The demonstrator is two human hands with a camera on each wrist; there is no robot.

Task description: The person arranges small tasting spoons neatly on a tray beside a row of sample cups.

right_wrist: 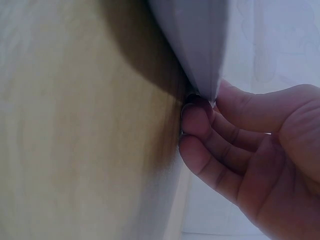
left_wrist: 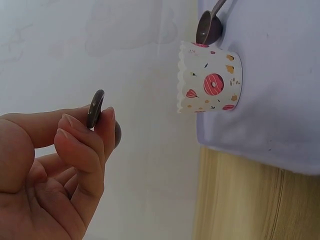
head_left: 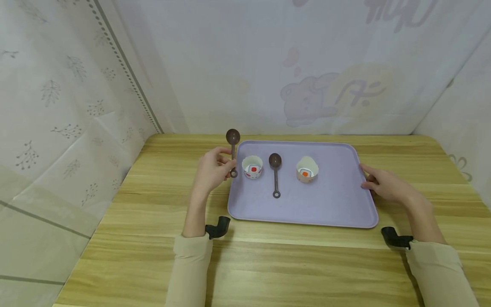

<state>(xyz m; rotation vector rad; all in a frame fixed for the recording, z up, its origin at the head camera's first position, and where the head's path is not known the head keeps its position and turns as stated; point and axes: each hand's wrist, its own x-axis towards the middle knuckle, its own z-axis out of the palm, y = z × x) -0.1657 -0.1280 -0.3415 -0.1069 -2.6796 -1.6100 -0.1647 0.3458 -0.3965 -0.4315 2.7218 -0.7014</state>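
Observation:
My left hand (head_left: 214, 169) pinches the handle of a brown measuring spoon (head_left: 232, 137), held bowl-up at the tray's left edge. In the left wrist view the handle's ringed end shows between thumb and fingers. On the purple tray (head_left: 333, 209) lies a second brown measuring spoon (head_left: 275, 161). A paper baking cup (head_left: 253, 172) with a red-marked piece inside stands left of it, and another paper cup (head_left: 305, 175) with an orange-marked piece stands to its right. At the tray's right edge my right hand (head_left: 388, 184) grips the rim, thumb above and fingers curled below.
The tray rests on a wooden table (head_left: 291, 273). A pale printed cloth (head_left: 230, 64) hangs behind the table's far edge, and a patterned one (head_left: 65, 106) hangs on the left. Black curved mounts (head_left: 218, 228) stick out from both wrists.

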